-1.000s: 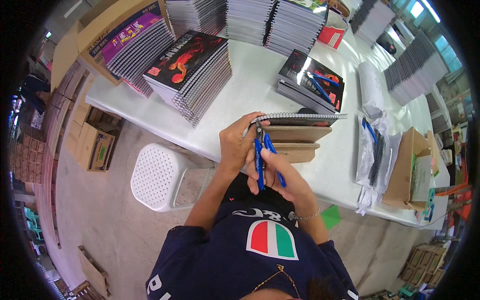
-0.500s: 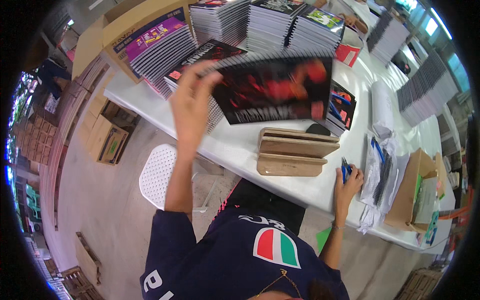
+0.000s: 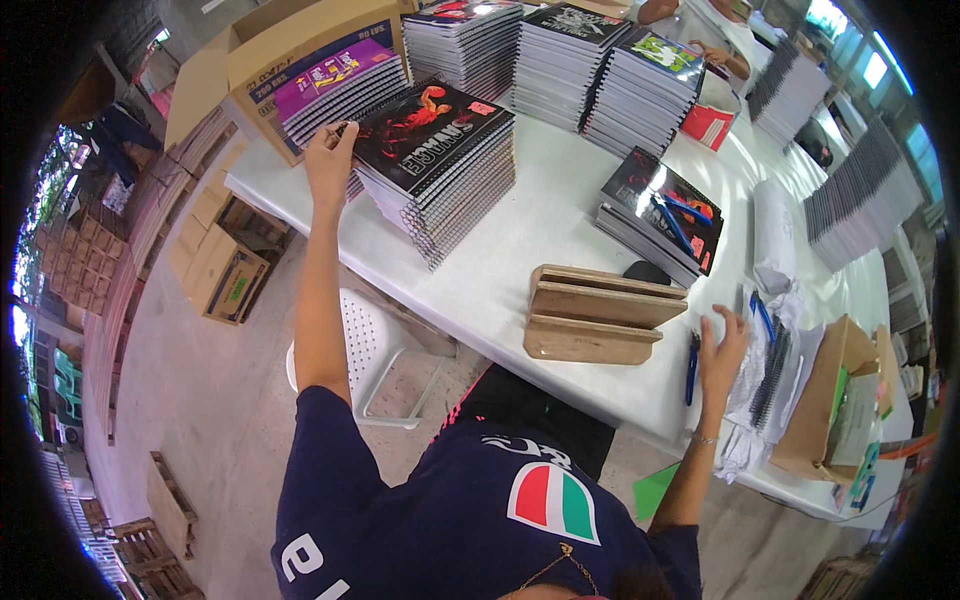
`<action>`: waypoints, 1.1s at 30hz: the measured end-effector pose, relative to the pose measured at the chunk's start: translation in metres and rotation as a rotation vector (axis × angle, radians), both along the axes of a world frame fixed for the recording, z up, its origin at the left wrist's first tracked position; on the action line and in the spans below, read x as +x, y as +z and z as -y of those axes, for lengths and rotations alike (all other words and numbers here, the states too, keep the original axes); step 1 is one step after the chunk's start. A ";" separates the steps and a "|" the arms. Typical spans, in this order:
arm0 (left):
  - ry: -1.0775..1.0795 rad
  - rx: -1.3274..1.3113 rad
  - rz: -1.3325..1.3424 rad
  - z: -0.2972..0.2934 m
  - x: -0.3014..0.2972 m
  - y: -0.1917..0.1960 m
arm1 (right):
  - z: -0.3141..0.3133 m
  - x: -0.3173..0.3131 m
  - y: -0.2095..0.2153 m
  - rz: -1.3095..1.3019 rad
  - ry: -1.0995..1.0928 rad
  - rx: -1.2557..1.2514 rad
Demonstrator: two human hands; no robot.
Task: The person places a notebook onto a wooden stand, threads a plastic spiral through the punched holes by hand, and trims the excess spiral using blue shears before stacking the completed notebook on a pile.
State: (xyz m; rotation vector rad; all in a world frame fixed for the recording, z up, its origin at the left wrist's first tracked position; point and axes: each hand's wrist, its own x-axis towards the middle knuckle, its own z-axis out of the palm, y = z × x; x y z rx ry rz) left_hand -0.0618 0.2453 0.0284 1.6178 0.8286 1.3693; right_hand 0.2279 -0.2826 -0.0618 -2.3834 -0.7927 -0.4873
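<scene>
A stack of black spiral notebooks (image 3: 430, 140) with a red scorpion on the cover stands at the table's left side. My left hand (image 3: 332, 160) is at its left corner, fingers closed at the edge of the top notebook. On the right, my right hand (image 3: 722, 350) has its fingers apart and holds nothing. Just left of it lie blue-handled cutting pliers (image 3: 692, 368) on the white table. A slotted wooden stand (image 3: 600, 315) is between my hands. Behind it, a smaller pile of black notebooks (image 3: 655, 215) has blue pen-like tools on top.
Tall notebook stacks (image 3: 570, 65) line the back, beside purple notebooks (image 3: 335, 80) and a large carton (image 3: 290, 50). At right are a white roll (image 3: 772, 235), black spiral coils (image 3: 772, 370) and an open cardboard box (image 3: 820, 400). A white stool (image 3: 375, 350) stands below the table. Another person's hand (image 3: 722, 58) shows at back.
My left hand has carried a black notebook leftward and laid it on the left stack. My right hand has come off the pliers, which now lie on the table.
</scene>
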 end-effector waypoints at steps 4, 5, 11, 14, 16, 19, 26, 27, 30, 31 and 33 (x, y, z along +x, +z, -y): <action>0.156 0.095 -0.138 0.000 -0.005 -0.010 | -0.030 0.028 0.033 -0.025 0.070 0.026; 0.182 0.098 -0.151 0.000 -0.003 -0.012 | -0.033 0.045 0.033 -0.054 0.107 0.039; 0.132 0.035 -0.210 0.000 -0.013 -0.017 | -0.091 0.128 0.048 -0.030 0.315 0.107; 0.103 0.017 -0.215 0.003 -0.013 -0.017 | -0.116 0.176 0.044 0.066 0.380 0.048; 0.132 0.020 -0.233 0.005 -0.012 -0.017 | -0.127 0.203 0.036 -0.027 0.411 0.022; 0.098 0.014 -0.233 0.005 -0.013 -0.016 | -0.137 0.232 0.029 -0.211 0.460 -0.053; 0.046 0.035 -0.261 -0.004 -0.019 -0.020 | -0.143 0.251 0.040 -0.628 0.526 -0.243; 0.047 0.065 -0.266 -0.004 -0.018 -0.021 | -0.140 0.255 0.036 -0.599 0.550 -0.185; 0.056 0.047 -0.183 0.001 -0.022 -0.021 | -0.149 0.251 0.034 -0.675 0.529 -0.165; 0.106 0.053 -0.202 0.008 -0.021 -0.019 | -0.148 0.250 0.033 -0.686 0.502 -0.148; 0.211 0.073 -0.239 0.023 -0.022 -0.006 | -0.149 0.246 0.031 -0.704 0.456 -0.109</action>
